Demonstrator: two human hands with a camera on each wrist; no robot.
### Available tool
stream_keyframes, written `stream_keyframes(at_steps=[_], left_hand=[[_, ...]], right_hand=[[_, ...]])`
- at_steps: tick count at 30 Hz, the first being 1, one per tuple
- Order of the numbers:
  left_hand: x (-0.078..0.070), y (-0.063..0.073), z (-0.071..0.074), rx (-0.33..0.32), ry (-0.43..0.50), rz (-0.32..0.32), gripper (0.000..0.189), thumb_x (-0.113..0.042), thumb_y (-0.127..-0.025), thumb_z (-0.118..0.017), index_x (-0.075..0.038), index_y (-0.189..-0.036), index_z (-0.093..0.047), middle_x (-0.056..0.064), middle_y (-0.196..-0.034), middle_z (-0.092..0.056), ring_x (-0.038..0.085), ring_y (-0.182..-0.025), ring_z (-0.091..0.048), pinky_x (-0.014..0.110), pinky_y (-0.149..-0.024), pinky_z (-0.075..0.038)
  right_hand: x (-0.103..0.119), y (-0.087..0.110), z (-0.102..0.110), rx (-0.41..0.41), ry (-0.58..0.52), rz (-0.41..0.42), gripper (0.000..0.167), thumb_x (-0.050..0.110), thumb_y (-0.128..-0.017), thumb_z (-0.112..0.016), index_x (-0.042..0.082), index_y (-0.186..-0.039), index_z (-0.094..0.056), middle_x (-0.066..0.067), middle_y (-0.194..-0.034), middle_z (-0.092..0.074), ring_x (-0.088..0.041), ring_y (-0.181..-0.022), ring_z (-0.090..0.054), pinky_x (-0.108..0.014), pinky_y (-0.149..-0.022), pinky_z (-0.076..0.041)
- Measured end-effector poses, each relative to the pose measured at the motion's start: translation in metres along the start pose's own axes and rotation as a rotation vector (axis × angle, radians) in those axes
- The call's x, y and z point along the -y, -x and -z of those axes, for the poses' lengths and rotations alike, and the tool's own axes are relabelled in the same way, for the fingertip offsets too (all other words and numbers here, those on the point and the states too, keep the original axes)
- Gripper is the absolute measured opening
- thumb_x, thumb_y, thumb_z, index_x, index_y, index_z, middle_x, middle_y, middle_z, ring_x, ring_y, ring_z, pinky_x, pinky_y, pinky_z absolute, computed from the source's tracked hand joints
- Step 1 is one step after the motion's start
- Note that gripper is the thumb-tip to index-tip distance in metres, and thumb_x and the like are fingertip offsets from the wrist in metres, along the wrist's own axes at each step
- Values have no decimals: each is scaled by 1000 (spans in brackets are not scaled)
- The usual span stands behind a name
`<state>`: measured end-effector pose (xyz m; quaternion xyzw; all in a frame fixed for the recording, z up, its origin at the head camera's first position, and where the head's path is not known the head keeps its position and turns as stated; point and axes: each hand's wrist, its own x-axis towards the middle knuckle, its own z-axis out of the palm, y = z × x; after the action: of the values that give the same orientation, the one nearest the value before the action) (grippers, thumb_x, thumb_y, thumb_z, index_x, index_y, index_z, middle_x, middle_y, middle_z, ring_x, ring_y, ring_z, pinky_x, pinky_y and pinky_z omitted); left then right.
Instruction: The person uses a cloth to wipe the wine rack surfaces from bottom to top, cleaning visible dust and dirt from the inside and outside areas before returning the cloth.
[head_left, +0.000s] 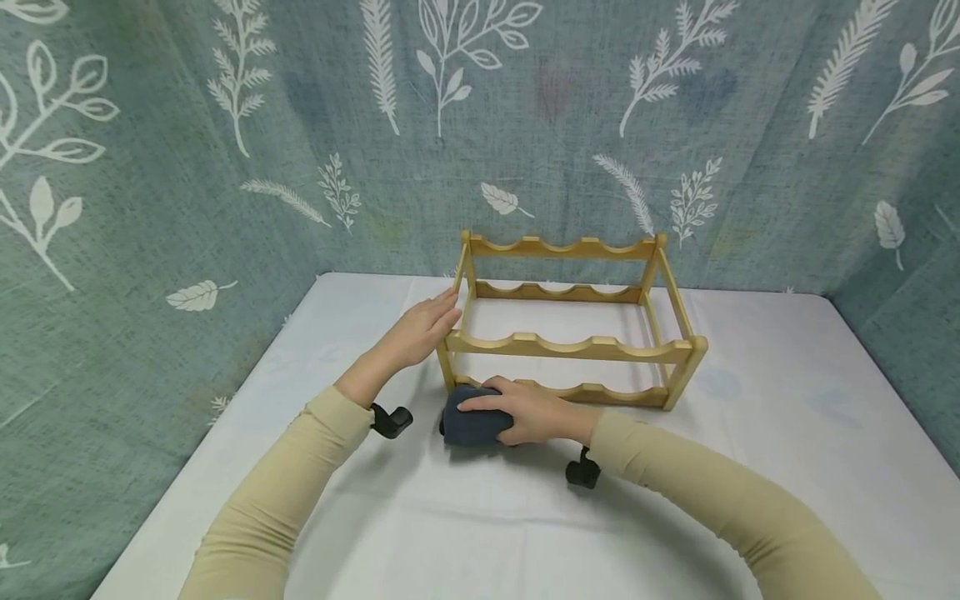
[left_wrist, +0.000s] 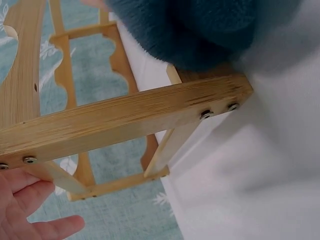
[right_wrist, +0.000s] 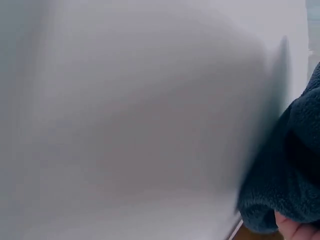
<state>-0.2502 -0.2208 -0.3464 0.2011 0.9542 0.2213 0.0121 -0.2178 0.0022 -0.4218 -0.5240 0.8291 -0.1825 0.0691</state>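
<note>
In the head view, my right hand (head_left: 528, 410) grips a folded dark blue plush cloth (head_left: 472, 421) at the front left foot of a wooden rack (head_left: 570, 346). The cloth bunches against the rack's lower front rail, and its fluffy pile (left_wrist: 200, 30) fills the top of the left wrist view. Only some fingers (right_wrist: 295, 230) of the right hand show under the cloth in the right wrist view. My left hand (head_left: 420, 331) rests against the rack's upper left side with its fingers fairly straight. Its fingers (left_wrist: 35, 195) touch the side bar there.
A white cloth (head_left: 465, 525) covers the table under the rack. Behind and at both sides hangs a green-grey curtain (head_left: 525, 100) with white leaf prints. Scalloped rails run along the rack's front and back at two levels. A small black camera sits on each wrist.
</note>
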Motion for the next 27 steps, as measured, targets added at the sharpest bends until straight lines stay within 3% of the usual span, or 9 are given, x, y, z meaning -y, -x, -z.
stream_keyframes(at_steps=[2,5,11,16,23,27], left_hand=[[1,0,0,1,3,2,59,-42,-100,-22,-3,-144,-26,12,-151,-20,34,-137,-20,46,-111,-14],[2,1,0,0,9,2,59,-43,-100,-22,-3,-144,-26,12,-151,-20,33,-137,-20,46,-111,-14],[2,1,0,5,19,7,59,-43,-100,-22,-4,-144,-27,10,-151,-20,32,-137,-20,45,-112,-13],[0,-2,-1,2,-6,-6,56,-39,-101,-22,-1,-143,-28,12,-150,-22,31,-137,-21,44,-111,-14],[-1,-2,-1,-3,-5,-8,54,-35,-102,-22,0,-142,-29,13,-150,-22,31,-137,-22,44,-112,-14],[0,-2,-1,-3,-5,-1,55,-36,-102,-21,0,-142,-28,13,-150,-22,32,-137,-21,44,-112,-13]], right_hand=[[4,-6,-1,-4,-73,-1,66,14,-78,-66,30,-137,-42,-11,-130,-43,-22,-100,-55,-32,-82,-46],[10,-16,-5,11,-83,-22,66,13,-80,-66,30,-139,-40,-12,-129,-43,-22,-104,-53,-31,-84,-45],[14,-13,-5,33,132,-82,66,13,-80,-68,34,-137,-42,-13,-126,-47,-26,-105,-55,-38,-86,-46],[3,18,4,11,144,-118,66,13,-78,-71,32,-135,-45,-13,-120,-50,-27,-103,-56,-38,-83,-48],[-15,71,19,-6,56,-204,66,8,-76,-72,30,-133,-48,-14,-111,-52,-27,-93,-57,-38,-74,-49],[-27,102,28,-21,28,-248,65,7,-76,-72,28,-133,-48,-17,-114,-51,-30,-96,-57,-39,-74,-49]])
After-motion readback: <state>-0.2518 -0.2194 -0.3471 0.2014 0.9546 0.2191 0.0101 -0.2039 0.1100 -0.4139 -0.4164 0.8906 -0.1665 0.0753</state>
